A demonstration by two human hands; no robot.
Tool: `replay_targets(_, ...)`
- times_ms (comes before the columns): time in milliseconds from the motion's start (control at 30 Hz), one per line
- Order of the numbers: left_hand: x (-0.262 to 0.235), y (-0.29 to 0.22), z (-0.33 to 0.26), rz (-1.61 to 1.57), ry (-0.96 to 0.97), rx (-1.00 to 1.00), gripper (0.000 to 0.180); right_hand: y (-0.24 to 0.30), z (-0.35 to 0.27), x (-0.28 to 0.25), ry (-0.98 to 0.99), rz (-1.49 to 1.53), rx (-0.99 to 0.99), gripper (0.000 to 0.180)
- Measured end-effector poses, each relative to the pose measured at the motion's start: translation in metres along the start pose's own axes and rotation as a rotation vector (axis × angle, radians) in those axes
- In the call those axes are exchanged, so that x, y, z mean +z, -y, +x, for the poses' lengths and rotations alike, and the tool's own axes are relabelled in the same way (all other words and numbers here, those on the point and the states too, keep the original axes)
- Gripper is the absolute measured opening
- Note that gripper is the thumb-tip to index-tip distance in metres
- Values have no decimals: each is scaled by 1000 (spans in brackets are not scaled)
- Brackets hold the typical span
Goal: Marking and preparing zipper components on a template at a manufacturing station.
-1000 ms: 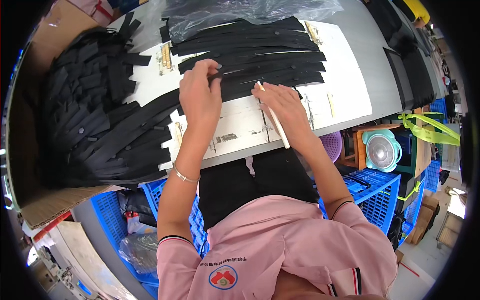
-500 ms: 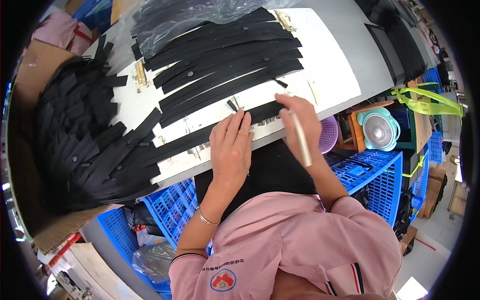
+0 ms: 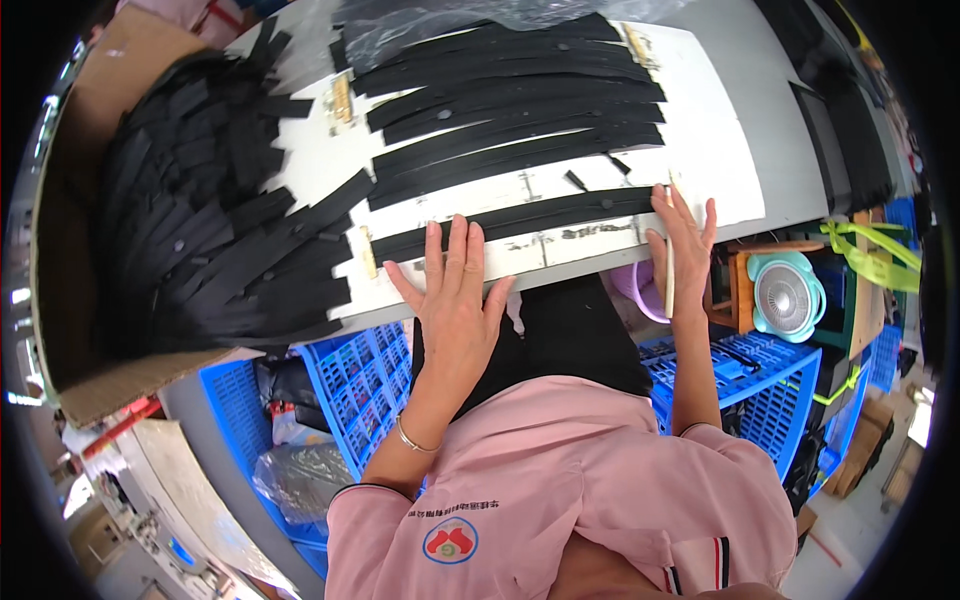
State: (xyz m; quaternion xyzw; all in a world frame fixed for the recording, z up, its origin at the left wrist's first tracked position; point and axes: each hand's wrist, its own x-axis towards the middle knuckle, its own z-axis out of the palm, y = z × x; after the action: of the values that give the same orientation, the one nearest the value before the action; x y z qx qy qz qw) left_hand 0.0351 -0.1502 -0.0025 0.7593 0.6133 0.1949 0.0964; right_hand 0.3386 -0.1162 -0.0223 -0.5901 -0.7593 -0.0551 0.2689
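Observation:
A long black fabric strip [image 3: 560,215] lies flat along the near side of the white board [image 3: 715,150]. My left hand [image 3: 455,305] has its fingers spread, with the fingertips at the strip's near edge toward its left part. At the strip's right end is my right hand [image 3: 685,245], fingertips reaching that end. A slim white pen-like stick [image 3: 669,285] is held upright along its palm by the thumb and fingers. Two short black scraps [image 3: 576,181] lie just beyond the strip. Farther back, several black strips [image 3: 510,125] lie in rows.
A cardboard box [image 3: 110,85] heaped with black strips [image 3: 200,210] stands at the left. Clear plastic film [image 3: 430,30] covers the far strips. Below the table's edge [image 3: 590,265] are blue crates [image 3: 770,395], a purple basket [image 3: 640,290] and a turquoise fan [image 3: 787,296].
My hands have moved apart: the left slid left with fingers spreading, the right shifted right to the strip's end. The view has shifted, and the stick now stands more upright.

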Motion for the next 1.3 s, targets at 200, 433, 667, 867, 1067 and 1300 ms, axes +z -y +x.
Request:
replay_targets(200, -14, 34, -21, 31, -78, -140, 69, 4, 3, 2, -22, 2, 13, 38)
replay_targets(433, -13, 41, -26, 1, -124, -151, 70, 62, 39, -4, -83, 137, 27, 31)
replay_targets(667, -9, 40, -24, -40, -160, -156, 69, 166, 80, 29, 293, 1080, 239, 21)
replay_targets(867, -8, 41, -26, -34, -161, -169, 69, 186, 78, 73, 320, 1107, 251, 17)
replay_targets(1067, -10, 41, -26, -42, -166, -164, 69, 188, 78, 73, 327, 1055, 199, 17)
replay_targets(1300, -10, 41, -25, -40, -169, -164, 67, 189, 79, 76, 242, 959, 142, 16)
